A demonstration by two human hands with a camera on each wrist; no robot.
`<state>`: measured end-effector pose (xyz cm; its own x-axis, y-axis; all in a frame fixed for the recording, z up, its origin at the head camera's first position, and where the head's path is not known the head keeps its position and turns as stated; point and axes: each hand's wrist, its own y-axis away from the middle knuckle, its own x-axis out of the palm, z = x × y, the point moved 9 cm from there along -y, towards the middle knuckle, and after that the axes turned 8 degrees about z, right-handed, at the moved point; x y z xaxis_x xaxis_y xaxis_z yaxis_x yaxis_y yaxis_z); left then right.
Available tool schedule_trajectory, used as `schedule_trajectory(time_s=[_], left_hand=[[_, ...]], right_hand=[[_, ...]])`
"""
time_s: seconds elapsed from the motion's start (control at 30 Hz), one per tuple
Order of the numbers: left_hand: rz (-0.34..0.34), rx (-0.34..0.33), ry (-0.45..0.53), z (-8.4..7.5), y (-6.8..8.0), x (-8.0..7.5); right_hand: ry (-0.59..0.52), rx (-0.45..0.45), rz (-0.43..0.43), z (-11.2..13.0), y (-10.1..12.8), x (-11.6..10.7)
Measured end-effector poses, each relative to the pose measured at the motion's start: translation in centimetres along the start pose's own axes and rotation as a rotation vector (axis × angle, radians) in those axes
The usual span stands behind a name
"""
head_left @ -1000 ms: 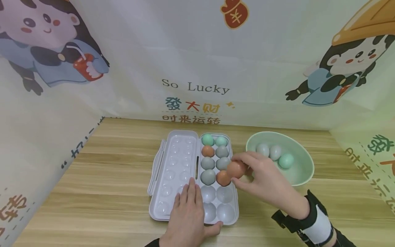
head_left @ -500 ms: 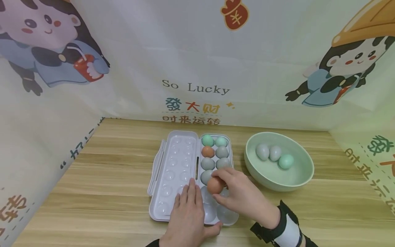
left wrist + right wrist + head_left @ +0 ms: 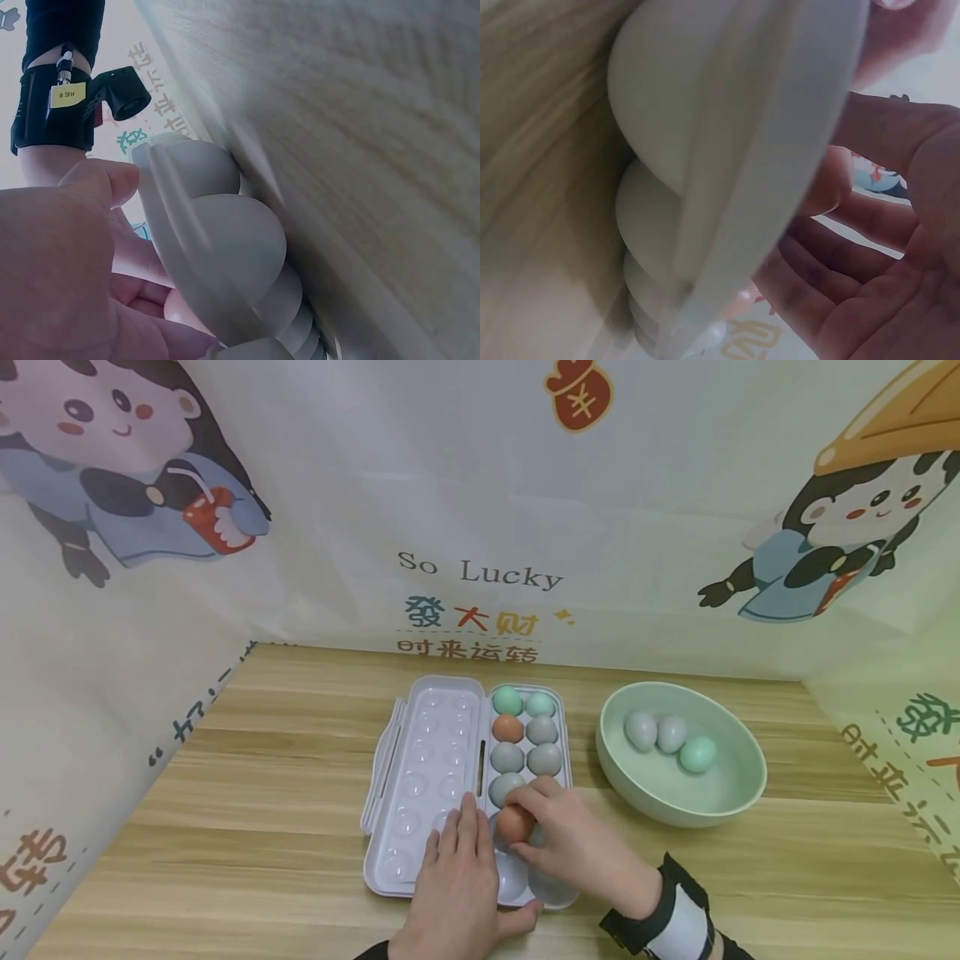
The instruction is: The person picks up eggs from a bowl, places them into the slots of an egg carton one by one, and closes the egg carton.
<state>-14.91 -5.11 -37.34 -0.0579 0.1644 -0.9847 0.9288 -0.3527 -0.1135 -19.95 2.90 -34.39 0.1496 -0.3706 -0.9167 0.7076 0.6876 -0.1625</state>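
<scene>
Rounded brown egg [image 3: 515, 824] is pinched by the fingers of the right hand [image 3: 576, 839], kept low at the near half of the open pale-lilac plastic egg box [image 3: 430, 785], which is braced by the left hand [image 3: 457, 881], fingers straight, thumb apart, probably against skidding.

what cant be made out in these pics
Carton's fourth-row right cup: behind the right hand, head view.
Underside of the held brown egg: behind the carton's wall in the right wrist view, so whether it touches the carton is unclear.
Part of the open lid's near end: under the left hand, head view.
Most of the left sleeve: cut off by the bottom edge, head view.
</scene>
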Motion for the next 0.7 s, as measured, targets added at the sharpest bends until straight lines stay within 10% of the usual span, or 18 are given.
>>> schedule_trajectory(time_s=[0.7], left_hand=[[-0.019, -0.009, -0.006, 0.0, 0.1, -0.1]], right_hand=[[0.069, -0.028, 0.046, 0.5, -0.3, 1.4]])
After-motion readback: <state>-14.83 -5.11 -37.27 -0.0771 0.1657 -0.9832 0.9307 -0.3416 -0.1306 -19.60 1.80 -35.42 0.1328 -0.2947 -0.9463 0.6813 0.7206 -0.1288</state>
